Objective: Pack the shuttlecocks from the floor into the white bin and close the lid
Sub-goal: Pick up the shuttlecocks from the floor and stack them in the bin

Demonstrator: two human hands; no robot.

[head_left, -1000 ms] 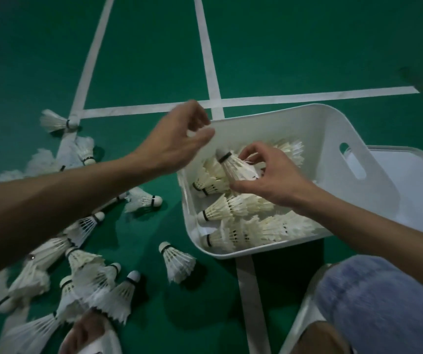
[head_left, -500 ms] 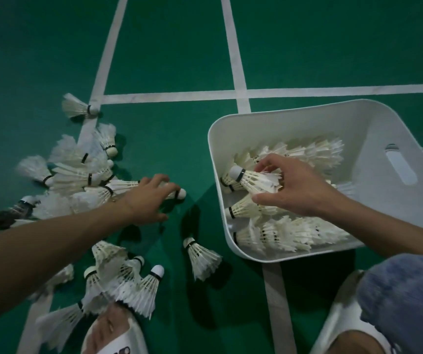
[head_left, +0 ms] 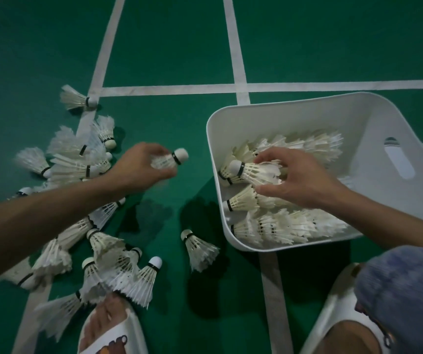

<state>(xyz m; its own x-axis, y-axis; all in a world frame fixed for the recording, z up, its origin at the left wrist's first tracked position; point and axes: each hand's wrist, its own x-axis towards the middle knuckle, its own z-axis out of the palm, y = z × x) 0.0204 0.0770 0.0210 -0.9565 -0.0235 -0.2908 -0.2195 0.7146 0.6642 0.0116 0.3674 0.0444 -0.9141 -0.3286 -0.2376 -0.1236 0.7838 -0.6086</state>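
The left hand (head_left: 141, 164) grips one shuttlecock (head_left: 172, 159) by its feathers, cork pointing right, above the green floor (head_left: 179, 47) at mid-frame. The right hand (head_left: 294, 175) curls round another shuttlecock (head_left: 251, 171) inside the white bin (head_left: 358, 111) on the right, over rows already packed. A loose pile (head_left: 98, 251) sprawls at lower left.

Left forearm (head_left: 39, 221), right forearm (head_left: 396, 226): bare | left slide sandal (head_left: 128, 333): white, brown-orange print on strap | right slide sandal (head_left: 333, 300): white | blue-grey garment (head_left: 404, 282): near right, at knee
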